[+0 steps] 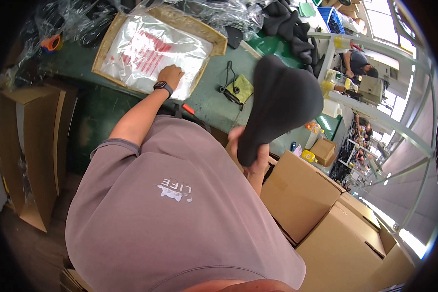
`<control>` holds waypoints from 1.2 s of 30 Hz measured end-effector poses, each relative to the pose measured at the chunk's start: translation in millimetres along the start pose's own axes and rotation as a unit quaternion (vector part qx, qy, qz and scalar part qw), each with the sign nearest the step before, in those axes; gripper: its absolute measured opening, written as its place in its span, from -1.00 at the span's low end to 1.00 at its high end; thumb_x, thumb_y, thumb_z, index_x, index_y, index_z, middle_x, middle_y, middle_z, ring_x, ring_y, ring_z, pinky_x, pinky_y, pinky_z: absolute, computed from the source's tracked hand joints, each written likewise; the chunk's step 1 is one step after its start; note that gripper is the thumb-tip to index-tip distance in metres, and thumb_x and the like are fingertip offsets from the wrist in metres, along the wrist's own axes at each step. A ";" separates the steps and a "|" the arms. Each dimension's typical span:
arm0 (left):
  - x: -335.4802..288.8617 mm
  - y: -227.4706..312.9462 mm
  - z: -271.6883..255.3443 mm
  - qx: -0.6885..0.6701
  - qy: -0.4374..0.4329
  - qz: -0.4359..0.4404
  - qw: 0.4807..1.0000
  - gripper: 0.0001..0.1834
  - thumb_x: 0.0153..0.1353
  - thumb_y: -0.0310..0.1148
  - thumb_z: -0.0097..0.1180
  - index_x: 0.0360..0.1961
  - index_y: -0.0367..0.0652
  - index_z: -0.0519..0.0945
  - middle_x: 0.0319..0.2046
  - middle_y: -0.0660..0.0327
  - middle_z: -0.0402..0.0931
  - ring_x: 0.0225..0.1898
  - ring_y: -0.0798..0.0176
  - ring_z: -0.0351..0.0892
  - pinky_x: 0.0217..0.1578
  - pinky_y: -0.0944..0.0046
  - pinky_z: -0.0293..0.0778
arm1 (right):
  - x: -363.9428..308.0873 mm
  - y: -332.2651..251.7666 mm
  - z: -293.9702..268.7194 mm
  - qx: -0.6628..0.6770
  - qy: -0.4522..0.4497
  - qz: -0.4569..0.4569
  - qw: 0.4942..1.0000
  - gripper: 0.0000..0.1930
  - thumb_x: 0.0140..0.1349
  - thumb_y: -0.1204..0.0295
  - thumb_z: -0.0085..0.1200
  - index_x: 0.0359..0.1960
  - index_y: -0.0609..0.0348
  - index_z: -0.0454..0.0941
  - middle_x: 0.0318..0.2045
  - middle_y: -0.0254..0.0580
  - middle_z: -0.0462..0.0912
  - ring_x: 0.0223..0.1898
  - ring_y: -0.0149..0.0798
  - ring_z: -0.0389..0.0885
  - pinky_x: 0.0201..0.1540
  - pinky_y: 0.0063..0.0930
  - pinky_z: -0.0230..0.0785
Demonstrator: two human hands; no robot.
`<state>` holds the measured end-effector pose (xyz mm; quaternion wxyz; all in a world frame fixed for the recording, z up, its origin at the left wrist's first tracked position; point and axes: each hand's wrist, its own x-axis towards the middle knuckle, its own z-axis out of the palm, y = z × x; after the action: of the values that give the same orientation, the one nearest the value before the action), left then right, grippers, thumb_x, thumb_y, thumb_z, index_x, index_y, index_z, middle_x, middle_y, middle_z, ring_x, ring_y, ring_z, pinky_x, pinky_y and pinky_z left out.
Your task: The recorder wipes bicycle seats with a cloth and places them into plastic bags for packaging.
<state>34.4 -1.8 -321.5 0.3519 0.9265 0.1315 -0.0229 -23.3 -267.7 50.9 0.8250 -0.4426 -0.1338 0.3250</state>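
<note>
My right hand [260, 158] grips a black bicycle saddle [287, 97] by its narrow nose, holding it up over the bench edge with the wide end away from me. Part of the hand is hidden behind the saddle. My left hand [170, 75], with a dark watch [163, 86] on its wrist, rests on a stack of clear plastic bags [141, 46] with red print. Its fingers are curled and pressed together on the top bag. The bags lie in a shallow cardboard tray [220, 40] on the green bench [211, 102].
More black saddles [299, 36] are piled at the back right, with loose clear plastic film [194, 14] behind the tray. A yellow-green cloth [242, 88] and a red-handled tool [188, 108] lie on the bench. Cardboard boxes [297, 194] stand at my right, open cartons [39, 146] at left.
</note>
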 end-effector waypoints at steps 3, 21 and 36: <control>-5.4 -8.2 -4.1 -0.048 0.004 -0.019 0.999 -0.68 0.57 -0.14 0.14 -0.09 -0.15 0.77 -0.11 -0.05 0.73 0.00 -0.20 0.72 0.05 -0.17 0.60 | 8.2 5.5 -17.6 -0.208 0.217 0.072 0.951 -0.36 0.41 0.17 0.43 0.33 0.33 0.46 -0.33 -0.07 0.75 -0.50 -0.22 0.70 -0.46 -0.36 0.56; -107.8 65.1 -244.2 -0.289 -0.081 0.224 0.927 -0.76 0.60 -0.30 0.10 -0.08 -0.27 0.68 -0.22 -0.01 0.69 -0.15 -0.14 0.69 -0.04 -0.01 0.58 | 144.1 203.4 -66.6 -0.688 0.054 0.193 0.697 0.26 0.14 0.37 0.55 0.77 0.12 -0.11 0.08 0.41 0.75 0.02 0.36 0.80 0.11 0.05 0.67; -0.1 170.1 -340.7 -0.567 -0.063 0.000 0.821 -0.33 0.31 -0.29 0.54 0.38 -0.20 0.52 0.09 0.19 0.69 0.10 0.30 0.70 0.12 0.13 0.68 | 134.6 40.4 52.4 -0.637 0.042 -0.226 0.736 -0.37 0.56 0.53 0.15 0.63 0.30 0.32 0.47 0.24 0.54 0.47 0.07 0.50 0.35 -0.10 0.52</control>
<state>61.5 100.3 44.4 0.8230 0.5594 0.0984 -0.0030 34.5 -129.8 38.9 0.4039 -0.8345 -0.3713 -0.0513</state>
